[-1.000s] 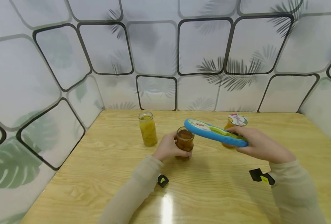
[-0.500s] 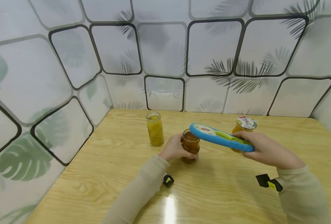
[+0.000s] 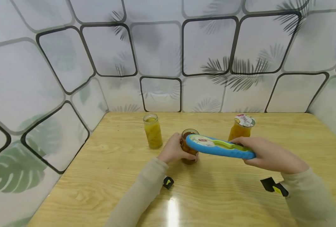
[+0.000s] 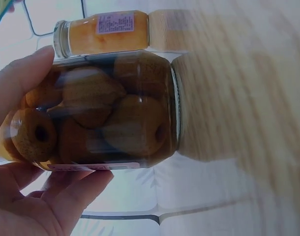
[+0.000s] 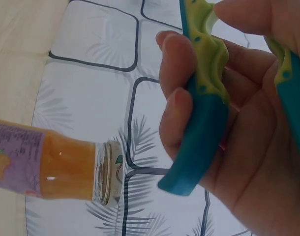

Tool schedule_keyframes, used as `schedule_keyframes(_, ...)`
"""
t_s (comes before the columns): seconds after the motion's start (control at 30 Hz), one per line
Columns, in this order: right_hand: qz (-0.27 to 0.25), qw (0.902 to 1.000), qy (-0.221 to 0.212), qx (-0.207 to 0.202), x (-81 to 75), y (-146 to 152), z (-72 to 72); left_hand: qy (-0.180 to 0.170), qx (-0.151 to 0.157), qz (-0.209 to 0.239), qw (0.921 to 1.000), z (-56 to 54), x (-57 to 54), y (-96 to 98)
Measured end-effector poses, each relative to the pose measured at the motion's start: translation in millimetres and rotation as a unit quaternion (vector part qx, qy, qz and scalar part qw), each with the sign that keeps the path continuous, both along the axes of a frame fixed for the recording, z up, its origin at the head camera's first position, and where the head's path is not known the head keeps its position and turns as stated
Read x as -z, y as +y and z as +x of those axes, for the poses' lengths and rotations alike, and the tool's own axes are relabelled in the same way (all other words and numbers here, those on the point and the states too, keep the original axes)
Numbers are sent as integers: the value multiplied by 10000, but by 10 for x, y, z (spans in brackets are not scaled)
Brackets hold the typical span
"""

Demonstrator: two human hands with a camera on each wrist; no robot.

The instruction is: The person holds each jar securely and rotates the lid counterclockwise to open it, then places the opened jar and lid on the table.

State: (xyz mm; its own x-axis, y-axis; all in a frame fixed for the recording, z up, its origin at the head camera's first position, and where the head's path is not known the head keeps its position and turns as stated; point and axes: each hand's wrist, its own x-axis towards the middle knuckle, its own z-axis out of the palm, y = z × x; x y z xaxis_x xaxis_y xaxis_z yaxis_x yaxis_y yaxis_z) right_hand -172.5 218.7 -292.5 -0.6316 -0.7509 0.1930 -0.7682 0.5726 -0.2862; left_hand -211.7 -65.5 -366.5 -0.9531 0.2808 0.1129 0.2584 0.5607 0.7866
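Observation:
In the head view my left hand [image 3: 173, 149] grips the side of an open-topped glass jar [image 3: 186, 150] that stands on the table. The left wrist view shows round brown fruits with holes inside the brown jar [image 4: 110, 113], between my thumb and fingers. My right hand [image 3: 270, 156] holds a blue and green jar opener [image 3: 224, 152] by its handles, with fingers curled round one of them. A printed disc [image 3: 202, 140], which looks like a jar lid, sits in the opener's loop. The loop's end overlaps the brown jar in view; whether they touch I cannot tell.
A lidless tall jar [image 3: 153, 132] with yellow pieces stands left of my left hand. Behind my right hand is a jar of orange fruit [image 3: 237, 132] with a printed lid. Patterned panels [image 3: 160, 94] border the wooden table [image 3: 105, 183] at back and sides.
My right hand has lowered the jar opener, and its loop now covers part of the brown jar's front. The left hand keeps its grip. The head view swung briefly and returned.

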Motion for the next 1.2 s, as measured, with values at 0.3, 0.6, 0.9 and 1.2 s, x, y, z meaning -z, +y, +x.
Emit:
schedule_keyframes(0.3, 288, 9994, 26, -175, 157, 153, 140, 99, -234, -172, 9995, -56, -17, 86)
schedule_keyframes(0.6, 270, 9994, -18, -197, 205, 145, 131, 135, -262, -10, 9996, -174, -19, 204)
schedule_keyframes(0.9, 386, 9990, -198, -112, 212, 111, 77, 124, -434, 53, 9990, -347, -40, 264)
schedule_keyframes(1.2, 350, 9985, -409, -114, 282, 126, 68, 7, -503, -23, 9987, -452, -11, 331)
